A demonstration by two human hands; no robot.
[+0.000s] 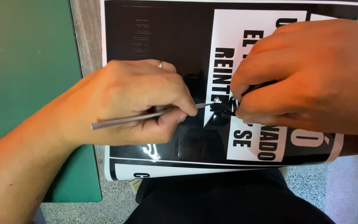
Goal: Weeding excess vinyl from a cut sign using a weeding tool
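A glossy black vinyl sheet with white panels and black lettering lies in front of me, over the table edge and my lap. My left hand, a ring on one finger, grips a thin grey metal pointed tool like a pen. Its tip touches a small black piece of vinyl at the edge of a white panel. My right hand is closed over that spot, fingertips pinching the black piece right beside the tool tip. The rest of what the right hand covers is hidden.
A green cutting mat lies to the left of the sheet, with a strip of wooden table between them. My dark trousers show below the sheet, and speckled grey floor at the bottom right.
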